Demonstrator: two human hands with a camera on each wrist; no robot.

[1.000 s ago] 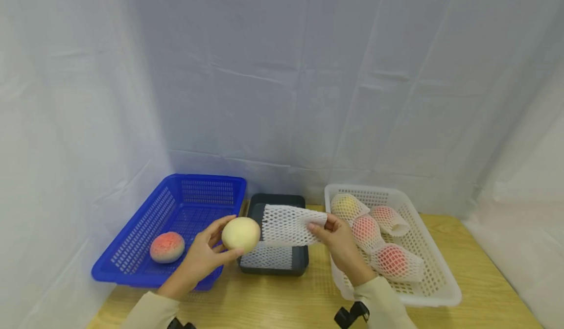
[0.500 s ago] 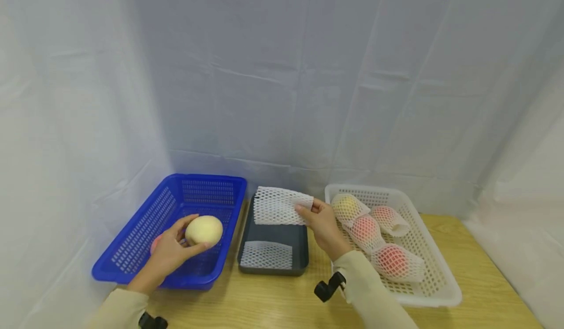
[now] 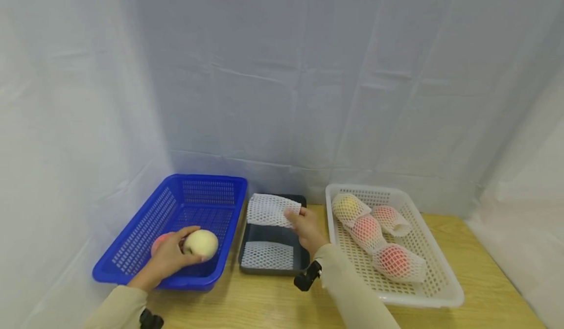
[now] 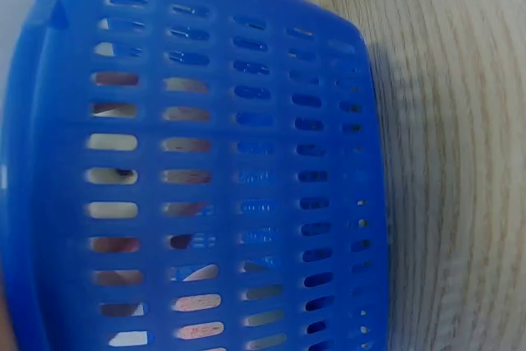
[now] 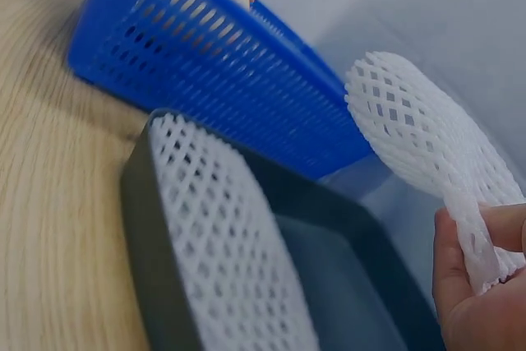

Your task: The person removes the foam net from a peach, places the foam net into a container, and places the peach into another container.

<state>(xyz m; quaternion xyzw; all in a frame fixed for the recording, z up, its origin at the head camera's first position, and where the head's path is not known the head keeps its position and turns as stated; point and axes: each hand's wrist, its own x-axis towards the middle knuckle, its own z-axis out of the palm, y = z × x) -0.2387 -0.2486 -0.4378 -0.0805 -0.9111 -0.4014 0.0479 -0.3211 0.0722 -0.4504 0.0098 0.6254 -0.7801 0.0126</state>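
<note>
My left hand (image 3: 169,256) holds a pale yellow apple (image 3: 202,245) low inside the blue basket (image 3: 207,190). The apple's stem hollow faces the hand. Partly hidden behind that hand lies a reddish fruit (image 3: 158,242). In the left wrist view the basket wall (image 4: 275,133) covers most of the hand and fruit. My right hand (image 3: 308,231) pinches one end of a white foam net sleeve (image 3: 270,209) above the dark tray (image 3: 269,233). The right wrist view shows the sleeve's far end (image 5: 390,113) slightly open. Another foam net sleeve (image 3: 268,255) lies flat in the tray's near part.
On the right stands a white basket (image 3: 437,255) with several fruits in foam nets, one net-covered red fruit (image 3: 394,260) nearest. Everything stands on a wooden table (image 3: 246,304). A pale sheet (image 3: 282,99) hangs behind and at both sides.
My left hand has carried the apple leftward from the tray into the blue basket and lowered it. My right hand has shifted left with the foam net sleeve, which first rose, then dropped slightly.
</note>
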